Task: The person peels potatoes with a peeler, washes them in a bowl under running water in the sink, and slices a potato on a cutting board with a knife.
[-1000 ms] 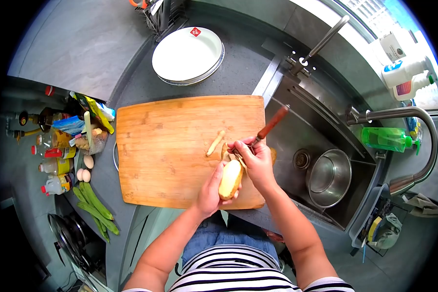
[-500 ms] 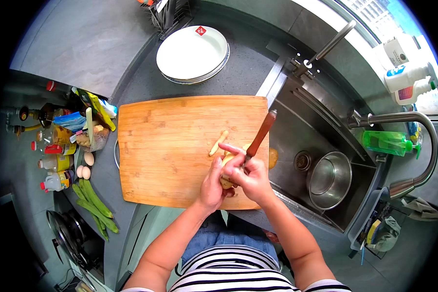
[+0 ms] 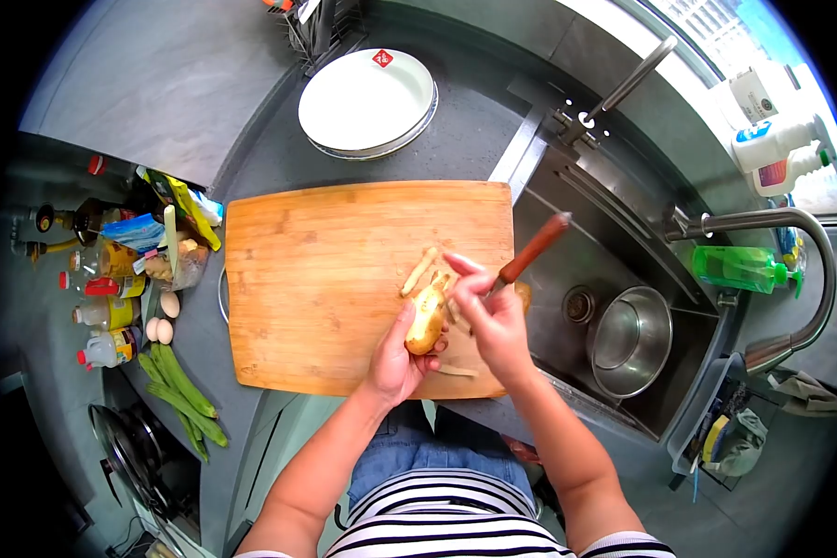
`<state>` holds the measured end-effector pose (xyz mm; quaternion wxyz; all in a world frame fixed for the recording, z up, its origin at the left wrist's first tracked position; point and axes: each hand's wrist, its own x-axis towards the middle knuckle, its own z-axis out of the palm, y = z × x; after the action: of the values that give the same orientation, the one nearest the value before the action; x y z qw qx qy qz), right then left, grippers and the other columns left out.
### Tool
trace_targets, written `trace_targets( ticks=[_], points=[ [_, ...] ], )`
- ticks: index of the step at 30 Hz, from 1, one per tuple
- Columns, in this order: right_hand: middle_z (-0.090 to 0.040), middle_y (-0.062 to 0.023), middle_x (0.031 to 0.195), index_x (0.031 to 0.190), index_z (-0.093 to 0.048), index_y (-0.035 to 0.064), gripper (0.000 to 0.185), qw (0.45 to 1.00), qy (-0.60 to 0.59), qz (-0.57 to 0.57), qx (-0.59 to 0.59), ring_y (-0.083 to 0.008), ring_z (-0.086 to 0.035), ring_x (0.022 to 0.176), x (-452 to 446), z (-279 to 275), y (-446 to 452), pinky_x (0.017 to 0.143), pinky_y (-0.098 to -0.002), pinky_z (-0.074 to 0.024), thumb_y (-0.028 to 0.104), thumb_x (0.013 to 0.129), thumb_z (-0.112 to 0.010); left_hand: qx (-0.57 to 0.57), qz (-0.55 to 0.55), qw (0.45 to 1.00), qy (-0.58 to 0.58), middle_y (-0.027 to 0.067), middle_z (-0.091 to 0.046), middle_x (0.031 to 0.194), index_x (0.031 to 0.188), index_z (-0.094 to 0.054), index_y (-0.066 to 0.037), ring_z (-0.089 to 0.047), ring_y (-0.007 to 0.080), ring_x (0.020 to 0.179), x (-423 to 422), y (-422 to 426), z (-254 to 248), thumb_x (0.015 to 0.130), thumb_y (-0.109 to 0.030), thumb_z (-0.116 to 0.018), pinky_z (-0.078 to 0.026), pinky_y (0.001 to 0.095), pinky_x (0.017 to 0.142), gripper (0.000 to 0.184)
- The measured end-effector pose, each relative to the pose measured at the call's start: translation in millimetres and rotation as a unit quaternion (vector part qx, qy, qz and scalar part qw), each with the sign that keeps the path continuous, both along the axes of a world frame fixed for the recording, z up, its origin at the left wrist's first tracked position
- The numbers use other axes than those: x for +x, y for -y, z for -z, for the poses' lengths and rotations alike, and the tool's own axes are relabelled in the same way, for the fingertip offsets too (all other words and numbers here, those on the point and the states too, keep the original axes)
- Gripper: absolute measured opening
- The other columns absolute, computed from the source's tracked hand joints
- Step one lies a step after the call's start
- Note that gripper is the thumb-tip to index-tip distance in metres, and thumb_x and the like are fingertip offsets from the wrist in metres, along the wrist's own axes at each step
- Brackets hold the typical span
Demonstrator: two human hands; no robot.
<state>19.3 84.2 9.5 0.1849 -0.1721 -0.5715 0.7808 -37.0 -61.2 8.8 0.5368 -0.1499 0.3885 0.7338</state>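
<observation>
A partly peeled potato [image 3: 426,321] rests in my left hand [image 3: 395,365], over the lower right of the wooden cutting board [image 3: 307,279]. Pale flesh shows along its upper face, and brown skin remains at the near end. My right hand [image 3: 500,333] grips a peeler [image 3: 536,249] by its reddish-brown handle, which points up and right; its working end is hidden by the fingers. That hand is just right of the potato, apart from it. Strips of peel [image 3: 417,272] lie on the board, one [image 3: 458,370] near its front edge. Another potato [image 3: 524,296] shows partly behind my right hand.
Right of the board is a sink [image 3: 567,232] holding a metal pot [image 3: 632,342], with a curved faucet [image 3: 800,223] beyond. Stacked white plates [image 3: 367,102] stand behind. Green beans [image 3: 181,395], eggs [image 3: 163,330] and bottles [image 3: 110,346] sit left.
My right hand has drawn away to the right from the potato, and the peeler's handle tilts further right. The potato is now exposed in my left hand, and a peel strip shows near the front.
</observation>
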Motion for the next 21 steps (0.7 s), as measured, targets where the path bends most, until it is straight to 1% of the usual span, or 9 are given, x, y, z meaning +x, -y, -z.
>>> trace_targets(
  ticks=[2,4,6,10,13,14,18,19,21],
  points=[
    [-0.05,-0.0139,0.134,0.092,-0.062,-0.0012,0.013,0.989,0.049,-0.096,-0.098,-0.0085,-0.058,0.088,7.1,-19.8,9.2,0.073,-0.0241,-0.0462,0.01,0.087,-0.066,-0.008,0.024,1.0,-0.005,0.0023,-0.059,0.086,0.116,-0.053,-0.013,-0.055,0.0106,0.069,1.2,-1.9,2.0,0.097,-0.055,-0.036,-0.046,0.0218,0.053,0.05],
    [-0.049,-0.0118,0.136,0.092,-0.063,-0.0018,0.015,0.989,0.033,-0.127,-0.074,-0.0038,-0.054,0.076,8.9,-19.1,15.6,0.066,-0.0219,-0.0451,0.012,0.086,-0.067,-0.026,0.039,0.998,-0.032,0.0007,-0.056,0.077,0.11,-0.055,-0.014,-0.051,0.0093,0.062,3.5,-9.6,-5.8,0.096,-0.056,-0.037,-0.042,0.0213,0.049,0.048],
    [-0.054,-0.0108,0.131,0.091,-0.064,-0.0011,0.015,0.993,0.038,-0.07,-0.088,-0.0065,-0.057,0.082,4.7,-20.5,16.8,0.074,-0.0246,-0.0464,0.014,0.09,-0.063,-0.017,0.045,0.998,-0.048,0.0005,-0.054,0.074,0.108,-0.055,-0.013,-0.048,0.0088,0.059,4.3,-9.5,-5.6,0.097,-0.055,-0.037,-0.039,0.0213,0.048,0.046],
    [-0.068,-0.0082,0.096,0.093,-0.057,0.0044,0.013,0.978,0.062,0.049,-0.192,-0.0123,-0.063,0.089,-4.5,-9.2,9.4,0.081,-0.0268,-0.0487,0.017,0.096,-0.056,0.021,0.041,0.998,-0.032,0.004,-0.053,0.078,0.113,-0.047,-0.012,-0.045,0.0087,0.058,5.2,-0.7,-13.1,0.099,-0.048,-0.036,-0.036,0.0213,0.046,0.04],
    [-0.068,-0.0061,0.093,0.093,-0.061,0.0016,0.011,0.986,0.087,0.081,-0.117,-0.0107,-0.063,0.079,-10.7,15.7,3.1,0.07,-0.0251,-0.0507,0.012,0.093,-0.061,0.106,0.039,0.993,0.012,0.0072,-0.054,0.085,0.117,-0.044,-0.01,-0.046,0.0097,0.06,5.3,8.4,-2.1,0.1,-0.046,-0.034,-0.036,0.0209,0.046,0.041],
    [-0.068,-0.0067,0.093,0.09,-0.065,0.0018,0.008,0.987,0.148,0.049,0.046,-0.0112,-0.064,0.074,-9.7,27.9,-4.1,0.066,-0.0253,-0.05,0.01,0.088,-0.066,0.13,0.037,0.991,0.022,0.0076,-0.054,0.087,0.118,-0.044,-0.01,-0.046,0.01,0.061,5.6,9.0,-1.3,0.1,-0.046,-0.033,-0.037,0.0207,0.047,0.042],
    [-0.066,-0.0129,0.095,0.087,-0.067,0.0025,0.01,0.936,0.08,0.049,0.34,-0.0212,-0.065,0.099,-8.7,3.6,-12.1,0.076,-0.0328,-0.0502,0.008,0.08,-0.072,0.059,-0.013,0.998,0.024,0.007,-0.056,0.1,0.118,-0.049,-0.01,-0.049,0.0107,0.068,1.5,7.1,-10.3,0.1,-0.052,-0.031,-0.039,0.02,0.051,0.049],
    [-0.065,-0.0141,0.105,0.086,-0.066,0.0023,0.006,0.958,0.098,0.033,0.266,-0.0252,-0.053,0.122,-3.6,-9.5,-10.0,0.093,-0.037,-0.0433,0.006,0.082,-0.069,0.065,-0.008,0.997,0.029,0.0049,-0.057,0.096,0.117,-0.051,-0.01,-0.05,0.0104,0.07,0.4,8.8,-9.0,0.099,-0.053,-0.032,-0.039,0.0203,0.052,0.05],
    [-0.066,-0.0138,0.103,0.084,-0.067,0.002,0.006,0.986,0.055,0.046,0.149,-0.0257,-0.051,0.123,0.1,-10.0,-2.2,0.093,-0.0373,-0.0436,0.007,0.082,-0.07,0.059,0.012,0.998,0.014,0.0032,-0.057,0.094,0.116,-0.052,-0.011,-0.05,0.0099,0.07,0.7,8.4,-5.2,0.099,-0.054,-0.033,-0.04,0.0204,0.052,0.05]
  ],
)
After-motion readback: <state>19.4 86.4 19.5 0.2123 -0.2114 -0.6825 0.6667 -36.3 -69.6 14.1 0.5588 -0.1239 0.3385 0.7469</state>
